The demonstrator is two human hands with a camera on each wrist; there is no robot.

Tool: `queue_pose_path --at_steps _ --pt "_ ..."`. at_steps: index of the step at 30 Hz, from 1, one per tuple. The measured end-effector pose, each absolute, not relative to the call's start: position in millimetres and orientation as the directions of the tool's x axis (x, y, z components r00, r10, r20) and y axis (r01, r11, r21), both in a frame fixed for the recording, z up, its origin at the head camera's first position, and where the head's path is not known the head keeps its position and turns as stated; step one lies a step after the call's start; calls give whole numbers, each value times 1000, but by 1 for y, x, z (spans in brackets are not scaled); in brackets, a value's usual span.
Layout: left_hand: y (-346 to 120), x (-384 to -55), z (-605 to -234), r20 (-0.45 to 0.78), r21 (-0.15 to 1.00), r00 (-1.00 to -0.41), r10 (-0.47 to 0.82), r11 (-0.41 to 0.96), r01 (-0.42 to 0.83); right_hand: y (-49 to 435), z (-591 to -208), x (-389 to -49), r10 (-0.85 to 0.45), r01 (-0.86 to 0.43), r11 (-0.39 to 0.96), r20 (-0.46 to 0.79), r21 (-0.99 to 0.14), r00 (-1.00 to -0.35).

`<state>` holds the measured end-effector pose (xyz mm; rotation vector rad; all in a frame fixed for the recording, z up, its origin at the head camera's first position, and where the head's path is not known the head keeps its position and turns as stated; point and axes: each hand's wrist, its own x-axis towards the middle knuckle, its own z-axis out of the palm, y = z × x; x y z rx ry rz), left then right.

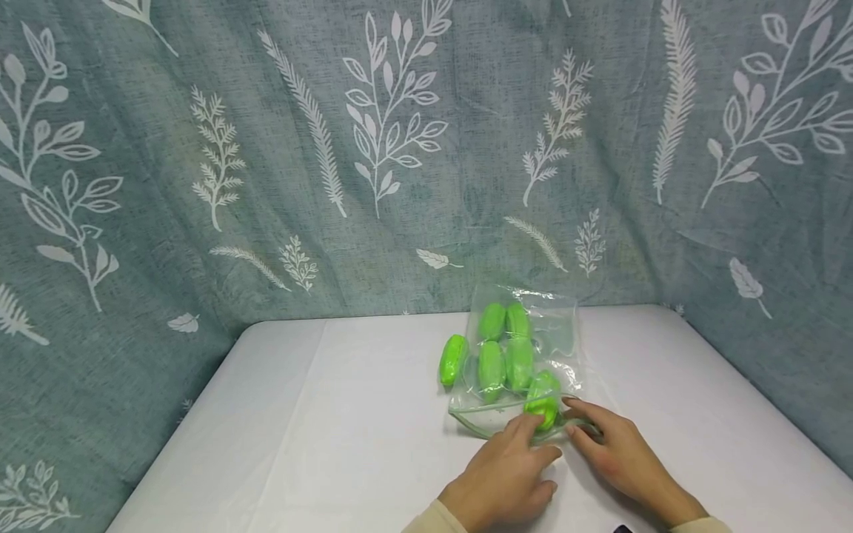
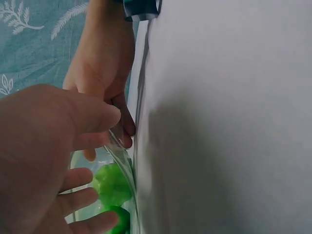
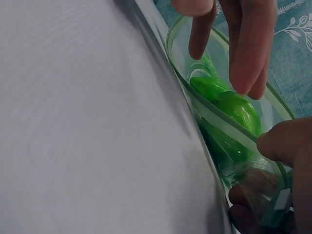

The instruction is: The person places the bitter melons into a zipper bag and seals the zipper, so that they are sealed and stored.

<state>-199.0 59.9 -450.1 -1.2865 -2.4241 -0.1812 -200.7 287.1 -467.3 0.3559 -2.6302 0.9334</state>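
Note:
A clear zip bag (image 1: 560, 333) with a green zip edge lies on the table, its mouth spread apart toward me. Several oblong, lobed bright green pieces (image 1: 492, 366) are inside it. One more green piece (image 1: 543, 400) sits right at the mouth. My left hand (image 1: 501, 472) reaches over the near edge, fingers extended down into the opening, fingertips right at that piece (image 3: 239, 112). At the bag's right corner my right hand (image 1: 620, 453) pinches the zip edge, thumb outside, near a white slider (image 3: 282, 199).
Just left of the bag a single green piece (image 1: 454, 360) lies loose on the white table (image 1: 360, 414). A grey-green leaf-patterned curtain (image 1: 426, 148) hangs behind the table and along both sides. A dark device (image 2: 141, 9) is strapped at the right wrist.

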Motion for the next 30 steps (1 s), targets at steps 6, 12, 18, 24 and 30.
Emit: queue_pose_path --at_steps 6,12,18,24,30 --pt "57 -193 -449 367 -129 -460 808 535 835 288 -467 -200 -120 -338 769 397 -542 -910" --pt "58 -192 -451 278 -87 -493 824 533 841 288 -467 -199 -125 -353 768 415 -535 -901" --pt "60 -193 -451 241 -69 -515 823 544 836 287 -468 -199 -129 -349 764 402 -542 -906" --pt "62 -197 -452 241 -67 -545 803 574 816 286 -467 -199 -131 -353 762 404 -542 -905" --pt "65 -203 -452 265 -64 -562 784 595 801 286 -467 -199 -135 -357 763 406 -539 -904"
